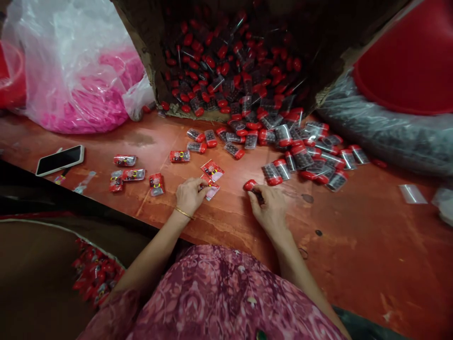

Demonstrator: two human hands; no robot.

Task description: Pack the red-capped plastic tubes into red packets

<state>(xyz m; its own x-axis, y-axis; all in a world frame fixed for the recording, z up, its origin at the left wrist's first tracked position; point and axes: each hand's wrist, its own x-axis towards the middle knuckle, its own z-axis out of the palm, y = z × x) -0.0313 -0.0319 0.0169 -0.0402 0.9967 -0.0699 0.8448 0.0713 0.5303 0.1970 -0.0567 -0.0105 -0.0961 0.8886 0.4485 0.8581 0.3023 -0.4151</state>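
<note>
My left hand (190,196), with a gold bangle at the wrist, has its thumb and fingertips closed at the edge of a red-and-pink printed card (213,191). Another printed card (213,170) lies just beyond it. Held in the bent fingers of my right hand (272,210) is a small dark case with a red cap (250,184), close to the tabletop; the hand hides most of it. To the left lie several cases with red printed fronts, among them a printed case (180,156). A loose pile of red-capped cases (304,156) spreads beyond my right hand.
A tipped cardboard box (150,71) holds many red-capped cases at the back. A clear bag of pink pieces (81,104) and a phone (60,160) are on the left. At right, a red basin (406,66) rests on a plastic bag (389,137). An open container (42,264) sits below the table edge.
</note>
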